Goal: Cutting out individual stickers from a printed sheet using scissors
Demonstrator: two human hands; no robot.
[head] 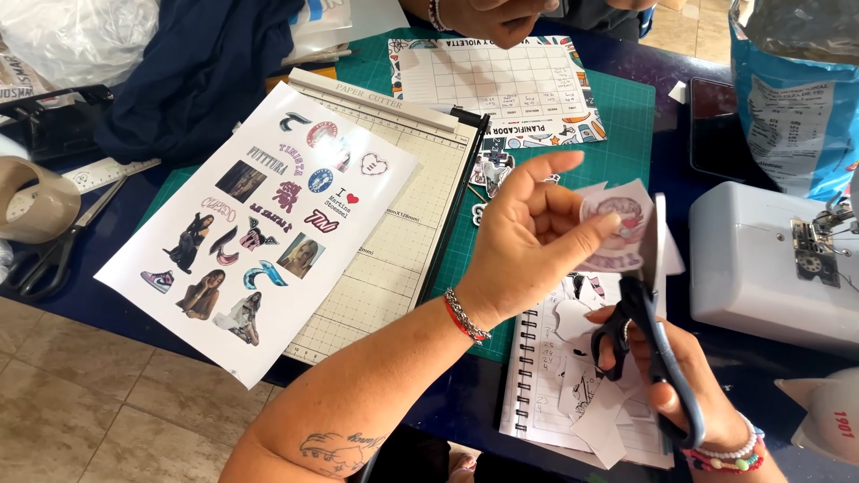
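My left hand [528,237] pinches a small paper cut-out [617,224] with a pink and white sticker design, held up in mid-air. My right hand [667,376] grips blue-handled scissors [649,295], blades pointing up and touching the right edge of the cut-out. Below both hands lies a spiral notebook [537,385] strewn with white paper scraps [595,407]. A printed sticker sheet [259,224] rests on a paper cutter [403,224] to the left.
A green cutting mat [617,134] covers the dark blue table, with a planner sheet [497,85] at the back under another person's hand [501,22]. A white sewing machine [761,259] stands right, a blue bag [796,98] behind it. Tape roll [31,201] and black scissors [54,250] lie far left.
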